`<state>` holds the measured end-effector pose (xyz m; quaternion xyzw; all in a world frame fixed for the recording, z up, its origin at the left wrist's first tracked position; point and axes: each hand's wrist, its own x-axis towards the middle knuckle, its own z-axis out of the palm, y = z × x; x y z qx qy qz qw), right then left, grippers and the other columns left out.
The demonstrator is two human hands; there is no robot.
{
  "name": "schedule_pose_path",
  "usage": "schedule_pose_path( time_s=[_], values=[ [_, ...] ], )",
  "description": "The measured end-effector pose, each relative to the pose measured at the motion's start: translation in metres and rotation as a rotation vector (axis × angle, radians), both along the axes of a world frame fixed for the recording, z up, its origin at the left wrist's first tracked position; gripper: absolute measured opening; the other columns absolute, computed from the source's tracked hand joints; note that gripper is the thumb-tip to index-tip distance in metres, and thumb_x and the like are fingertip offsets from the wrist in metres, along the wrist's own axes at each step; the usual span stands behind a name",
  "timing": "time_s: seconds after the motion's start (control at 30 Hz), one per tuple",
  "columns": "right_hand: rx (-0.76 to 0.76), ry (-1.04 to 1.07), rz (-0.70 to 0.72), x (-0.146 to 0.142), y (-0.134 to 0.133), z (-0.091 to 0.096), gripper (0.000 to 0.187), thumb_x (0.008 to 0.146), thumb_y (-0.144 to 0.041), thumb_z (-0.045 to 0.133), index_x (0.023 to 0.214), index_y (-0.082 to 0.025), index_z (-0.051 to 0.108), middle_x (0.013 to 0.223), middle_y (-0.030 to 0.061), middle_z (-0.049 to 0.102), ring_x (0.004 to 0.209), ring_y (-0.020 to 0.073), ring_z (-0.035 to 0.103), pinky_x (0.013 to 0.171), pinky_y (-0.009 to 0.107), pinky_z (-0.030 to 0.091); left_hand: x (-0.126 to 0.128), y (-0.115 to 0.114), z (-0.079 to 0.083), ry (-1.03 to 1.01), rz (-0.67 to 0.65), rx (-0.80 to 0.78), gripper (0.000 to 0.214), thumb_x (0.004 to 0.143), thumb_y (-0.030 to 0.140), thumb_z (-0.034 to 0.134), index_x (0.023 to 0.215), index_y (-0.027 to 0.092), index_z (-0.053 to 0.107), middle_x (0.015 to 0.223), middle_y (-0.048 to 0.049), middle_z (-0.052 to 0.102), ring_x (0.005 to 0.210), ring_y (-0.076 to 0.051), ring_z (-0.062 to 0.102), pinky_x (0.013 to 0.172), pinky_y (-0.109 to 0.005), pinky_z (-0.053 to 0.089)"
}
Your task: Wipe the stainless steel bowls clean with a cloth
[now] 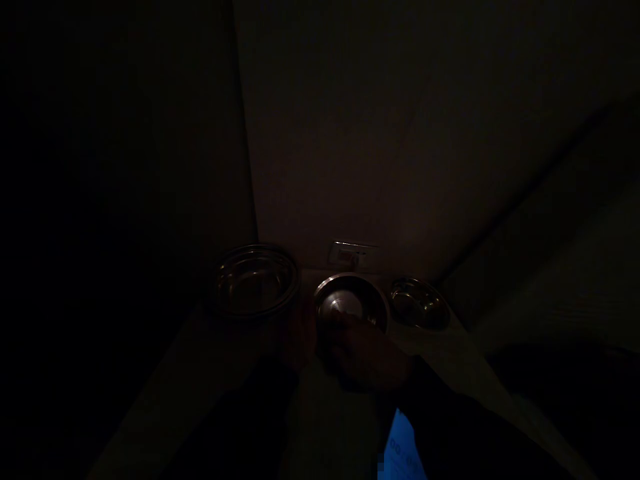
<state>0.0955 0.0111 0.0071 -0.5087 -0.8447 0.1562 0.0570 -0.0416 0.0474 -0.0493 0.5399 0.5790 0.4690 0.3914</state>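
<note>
The scene is very dark. Three steel bowls stand in a row at a wall corner: a wide one [255, 280] on the left, a middle one [350, 301], and a small one [419, 303] on the right. My right hand [367, 350] rests at the near rim of the middle bowl, fingers curled, seemingly on the rim. My left hand [299, 340] lies just left of that bowl; its fingers are lost in the dark. Dark sleeves run down toward the bottom edge.
The bowls sit on a pale ledge [450, 360] that narrows toward the corner. A small wall plate [350, 254] is just behind the middle bowl. A blue printed scrap [403, 450] shows near the bottom.
</note>
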Motion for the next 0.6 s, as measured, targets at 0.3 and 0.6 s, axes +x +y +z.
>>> schedule_pose_path(
  time_s=[0.3, 0.6],
  values=[
    [0.096, -0.064, -0.090, -0.019, 0.008, -0.007, 0.041, 0.087, -0.022, 0.043, 0.127, -0.018, 0.051, 0.122, 0.0129, 0.048, 0.108, 0.0235, 0.049, 0.091, 0.036, 0.039, 0.000, 0.003, 0.007, -0.076, -0.040, -0.068, 0.044, 0.090, 0.042, 0.030, 0.098, 0.015, 0.064, 0.102, -0.0114, 0.068, 0.099, -0.023, 0.061, 0.094, -0.037, 0.042],
    [0.051, -0.113, 0.026, -0.007, 0.007, 0.001, 0.026, 0.086, -0.024, 0.046, 0.104, -0.021, 0.065, 0.116, 0.0074, 0.054, 0.099, 0.0191, 0.056, 0.087, 0.031, 0.042, 0.000, 0.000, 0.012, -0.015, 0.013, -0.074, 0.044, 0.090, 0.040, 0.031, 0.103, 0.014, 0.063, 0.106, -0.0126, 0.067, 0.104, -0.025, 0.060, 0.098, -0.041, 0.039]
  ],
)
